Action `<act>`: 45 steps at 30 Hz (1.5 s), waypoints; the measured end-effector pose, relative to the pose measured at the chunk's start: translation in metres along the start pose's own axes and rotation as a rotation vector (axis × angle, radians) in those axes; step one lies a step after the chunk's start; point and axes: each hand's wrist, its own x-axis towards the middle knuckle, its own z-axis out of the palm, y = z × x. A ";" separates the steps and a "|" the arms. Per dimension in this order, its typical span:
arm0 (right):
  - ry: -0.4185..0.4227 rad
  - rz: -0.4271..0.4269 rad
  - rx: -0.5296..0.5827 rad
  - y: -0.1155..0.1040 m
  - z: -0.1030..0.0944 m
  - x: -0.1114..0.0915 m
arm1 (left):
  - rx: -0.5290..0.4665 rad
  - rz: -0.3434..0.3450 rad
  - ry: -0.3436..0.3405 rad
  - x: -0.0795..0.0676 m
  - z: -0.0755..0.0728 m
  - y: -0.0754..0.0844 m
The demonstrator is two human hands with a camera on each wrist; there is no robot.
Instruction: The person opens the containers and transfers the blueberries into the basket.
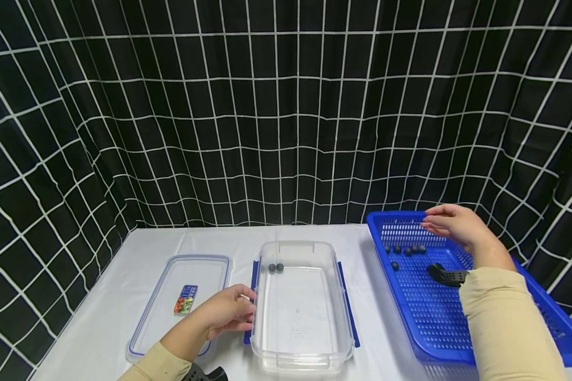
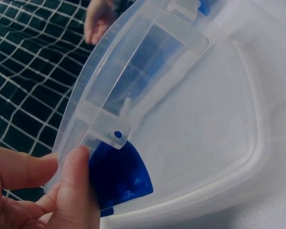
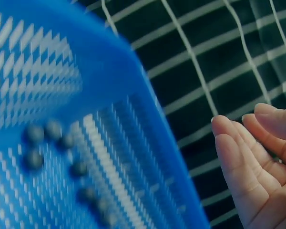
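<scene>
A clear plastic box point(image 1: 305, 354) with blue side latches stands mid-table, two small dark balls point(image 1: 276, 268) at its far left inside. At the box's left side, my left hand point(image 1: 231, 311) pinches the edge beside a blue latch point(image 2: 119, 176), thumb and fingers close together. My right hand point(image 1: 457, 225) hovers over the far part of a blue perforated basket point(image 1: 424, 317). Its fingers point(image 3: 229, 148) are gently bent, and no object shows between them and the thumb. Several dark balls point(image 3: 33, 160) lie grouped in the basket, near its far left corner.
A clear lid point(image 1: 164, 288) with a blue seal and a colourful label lies flat, left of the box. White cloth point(image 1: 348, 238) covers the table. Behind it hangs a black curtain point(image 1: 286, 132) with a white grid.
</scene>
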 end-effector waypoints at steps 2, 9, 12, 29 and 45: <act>-0.010 -0.013 -0.033 -0.009 0.012 0.005 | -0.003 -0.003 -0.001 -0.001 0.000 0.000; -0.063 -0.066 -0.055 -0.039 0.061 0.023 | -0.002 -0.002 0.001 -0.001 0.001 0.001; -0.080 -0.066 -0.055 -0.049 0.082 0.029 | -0.002 0.000 -0.001 -0.001 0.001 0.002; -0.269 -0.114 0.065 -0.073 0.191 0.045 | 0.003 -0.002 0.007 0.000 0.000 0.001; -0.265 0.012 0.083 -0.058 0.274 0.048 | -0.018 -0.001 -0.001 0.001 -0.002 -0.001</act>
